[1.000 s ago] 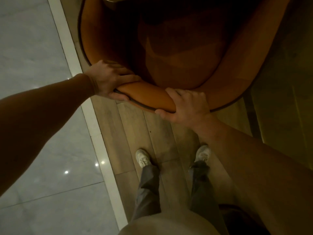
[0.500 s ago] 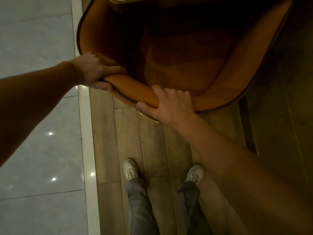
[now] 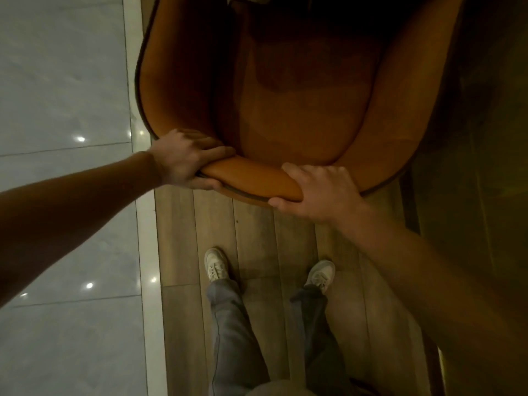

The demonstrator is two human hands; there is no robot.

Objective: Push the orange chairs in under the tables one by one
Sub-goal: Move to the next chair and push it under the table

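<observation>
While the wooden floor (image 3: pixel 251 238) is running ahead in long planks, with pale tiles (image 3: pixel 63 81) lying along its left side, the orange chair (image 3: pixel 300 110) is standing straight in front of both hands, its seat opening away from the person and its long axis lining up with the planks. Its front is running out of view at the top, where it is too dark to tell whether a table is waiting. The curved backrest rail (image 3: pixel 251 178) is lying nearest the person, crosswise to the push. The left hand (image 3: pixel 185 158) is gripping the rail's left end, fingers curled over the top and thumb underneath. The right hand (image 3: pixel 320 190) is gripping it right of centre in the same way. With both hands sitting about equally near, I am judging that a straight forward shove is called for. White shoes (image 3: pixel 215 264) are standing behind the rail.
</observation>
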